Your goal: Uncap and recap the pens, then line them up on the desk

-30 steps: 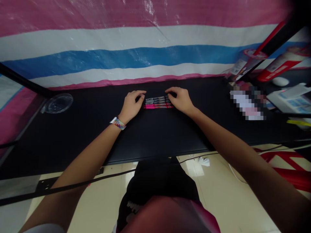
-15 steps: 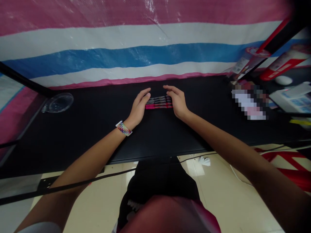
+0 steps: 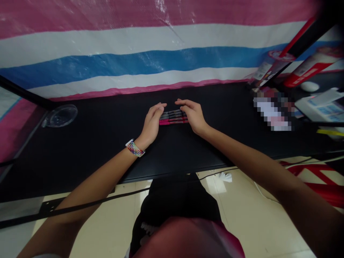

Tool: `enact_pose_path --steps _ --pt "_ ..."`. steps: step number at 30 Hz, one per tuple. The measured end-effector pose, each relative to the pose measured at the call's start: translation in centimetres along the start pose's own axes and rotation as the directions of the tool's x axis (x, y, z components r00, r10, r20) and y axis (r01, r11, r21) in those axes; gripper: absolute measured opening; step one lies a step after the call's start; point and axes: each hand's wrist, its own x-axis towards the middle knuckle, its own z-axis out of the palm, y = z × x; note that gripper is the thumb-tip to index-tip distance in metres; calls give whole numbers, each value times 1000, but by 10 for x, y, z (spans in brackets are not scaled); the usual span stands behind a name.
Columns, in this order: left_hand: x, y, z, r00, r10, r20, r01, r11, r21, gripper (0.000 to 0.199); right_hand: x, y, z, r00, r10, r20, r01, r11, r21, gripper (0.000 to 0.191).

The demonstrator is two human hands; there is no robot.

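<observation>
The pens (image 3: 174, 116) lie side by side, lengthwise between the hands, on the tabletop (image 3: 174, 152), with the left hand (image 3: 152, 123) and right hand (image 3: 195, 116) cupped at their two ends. The fingers of both are curved but not closed, and whether they press on the ends cannot be told. The pens look light, stiff and slick-barrelled, apt to roll apart, so squeezing the row across its middle should hold best.
</observation>
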Motion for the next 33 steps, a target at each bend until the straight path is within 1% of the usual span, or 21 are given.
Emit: enact_pose_path --steps 3,5,8,10,12,13,15,17,19,21,24,27,30,32,33 --pt "0 -1 0 999 24 -43 -22 999 36 37 0 1 0 1000 -26 9 26 1000 -17 25" --pt "0 1 -2 998 11 -66 -8 999 47 36 1 3 -1 998 -54 17 54 997 -59 25" --pt "1 6 -7 997 -27 -75 33 997 74 35 3 2 -5 992 -126 33 130 971 -201 25" --pt "4 7 -12 996 -32 -81 40 995 93 36 1 -2 -6 976 -205 72 217 921 -324 23" --pt "8 6 -16 996 -21 -91 31 993 111 38 -3 -7 -6 942 -295 159 335 843 -422 18" --pt "10 5 -18 995 -15 -95 26 992 120 38 -5 -9 -4 916 -335 220 400 798 -452 16" --pt "13 1 -21 995 -4 -105 19 990 137 38 -11 -12 -1 846 -399 354 529 711 -463 16" --pt "15 -1 -23 994 4 -110 13 988 151 36 -16 -13 2 776 -427 464 621 645 -445 16" --pt "15 -2 -23 994 15 -107 3 986 165 34 -19 -12 4 737 -417 531 658 621 -426 16" --pt "15 0 -23 995 31 -97 -13 984 177 34 -21 -12 5 722 -404 562 666 626 -406 15" --pt "14 3 -22 995 48 -82 -32 982 189 35 -21 -15 4 696 -430 575 692 614 -379 13" --pt "13 3 -21 995 58 -75 -43 980 196 35 -19 -18 1 657 -443 610 742 527 -415 6" --pt "12 3 -20 995 72 -68 -56 976 211 34 -17 -19 -1 593 -423 686 797 431 -423 7" --pt "11 6 -20 994 90 -60 -74 972 225 33 -16 -19 -2 553 -425 717 824 404 -397 8" --pt "10 9 -19 993 107 -54 -92 969 229 33 -15 -19 -2 543 -430 721 830 406 -383 8"
